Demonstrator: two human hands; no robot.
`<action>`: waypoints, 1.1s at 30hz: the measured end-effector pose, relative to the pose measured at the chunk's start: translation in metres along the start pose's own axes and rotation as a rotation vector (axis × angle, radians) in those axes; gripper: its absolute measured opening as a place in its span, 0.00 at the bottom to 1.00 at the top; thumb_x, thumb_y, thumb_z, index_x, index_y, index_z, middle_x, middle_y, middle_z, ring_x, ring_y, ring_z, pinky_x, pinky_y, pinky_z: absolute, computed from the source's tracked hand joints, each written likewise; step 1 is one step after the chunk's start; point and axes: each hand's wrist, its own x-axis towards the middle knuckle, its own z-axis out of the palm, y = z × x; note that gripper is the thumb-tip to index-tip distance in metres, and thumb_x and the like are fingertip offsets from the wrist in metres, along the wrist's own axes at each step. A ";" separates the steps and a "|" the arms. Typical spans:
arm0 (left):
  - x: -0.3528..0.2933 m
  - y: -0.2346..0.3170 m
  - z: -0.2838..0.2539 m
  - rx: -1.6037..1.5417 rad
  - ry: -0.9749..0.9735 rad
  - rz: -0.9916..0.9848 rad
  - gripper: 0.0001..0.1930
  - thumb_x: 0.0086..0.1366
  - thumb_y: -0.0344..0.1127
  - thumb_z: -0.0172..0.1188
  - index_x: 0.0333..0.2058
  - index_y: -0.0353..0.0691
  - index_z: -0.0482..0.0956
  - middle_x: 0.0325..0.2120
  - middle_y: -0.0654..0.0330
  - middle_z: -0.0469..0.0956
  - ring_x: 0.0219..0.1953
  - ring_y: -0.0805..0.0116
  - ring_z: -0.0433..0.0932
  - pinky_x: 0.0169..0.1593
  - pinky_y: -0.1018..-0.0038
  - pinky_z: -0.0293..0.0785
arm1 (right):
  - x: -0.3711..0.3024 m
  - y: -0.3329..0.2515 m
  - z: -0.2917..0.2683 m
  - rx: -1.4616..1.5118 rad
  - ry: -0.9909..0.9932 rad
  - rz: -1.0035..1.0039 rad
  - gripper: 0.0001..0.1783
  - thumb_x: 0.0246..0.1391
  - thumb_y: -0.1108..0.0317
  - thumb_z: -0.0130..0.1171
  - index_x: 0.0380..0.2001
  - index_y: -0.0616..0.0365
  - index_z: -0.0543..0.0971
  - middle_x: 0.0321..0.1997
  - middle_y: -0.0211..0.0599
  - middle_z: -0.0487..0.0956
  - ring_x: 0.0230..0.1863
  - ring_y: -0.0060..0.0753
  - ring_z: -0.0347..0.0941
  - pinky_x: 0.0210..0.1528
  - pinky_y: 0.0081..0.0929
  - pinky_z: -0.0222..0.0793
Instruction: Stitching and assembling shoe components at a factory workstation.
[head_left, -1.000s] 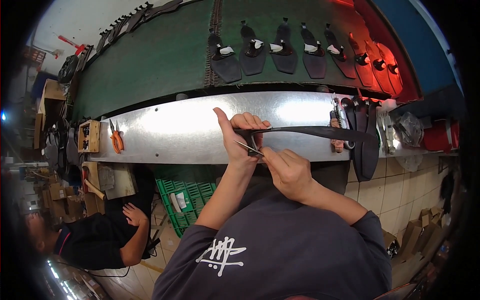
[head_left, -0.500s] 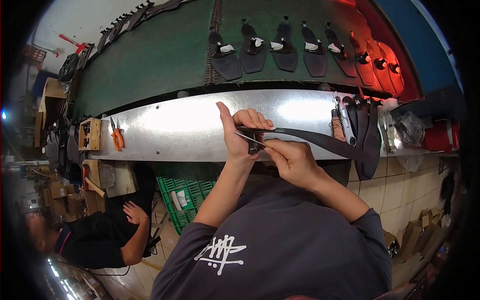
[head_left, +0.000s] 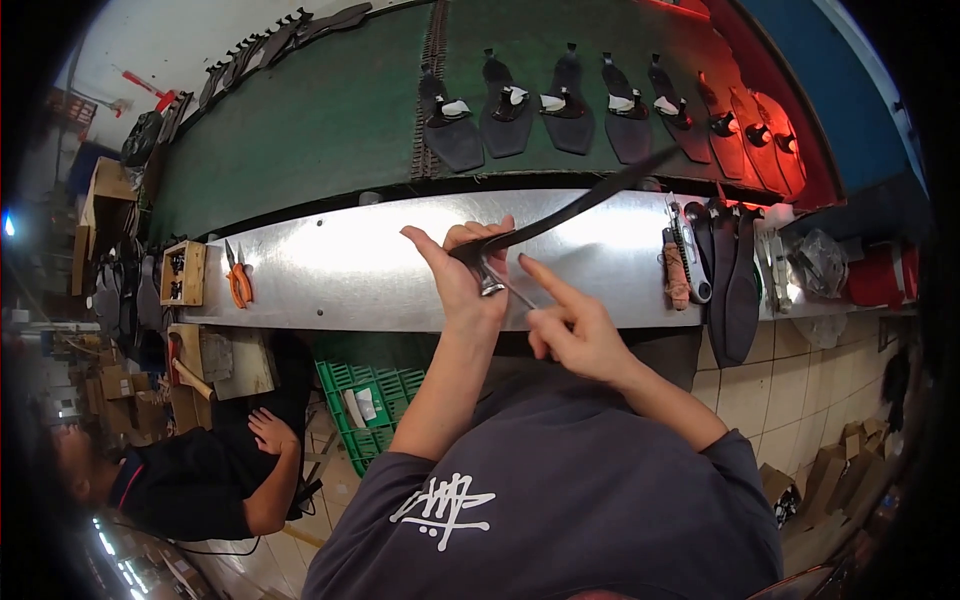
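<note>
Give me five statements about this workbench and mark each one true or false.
1. The left hand holds a black shoe sole. True.
2. The right hand holds a thin metal tool. True.
3. The wooden box contains pliers. False: orange-handled pliers lie beside it, on the metal bench.
4. The crate below the bench is red. False: it is a green crate.
5. Nobody else is in view. False: a co-worker shows at lower left.

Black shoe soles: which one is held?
The curved sole gripped at one end by the left hand, its other end free; no hand touches the other soles.
</note>
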 end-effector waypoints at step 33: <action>-0.054 -0.031 -0.053 0.099 -0.028 -0.517 0.28 0.66 0.64 0.40 0.21 0.44 0.63 0.31 0.59 0.72 0.12 0.76 0.58 0.16 0.83 0.54 | -0.033 0.015 -0.031 0.289 -0.085 0.221 0.31 0.65 0.69 0.39 0.70 0.47 0.47 0.17 0.26 0.64 0.18 0.15 0.59 0.21 0.14 0.58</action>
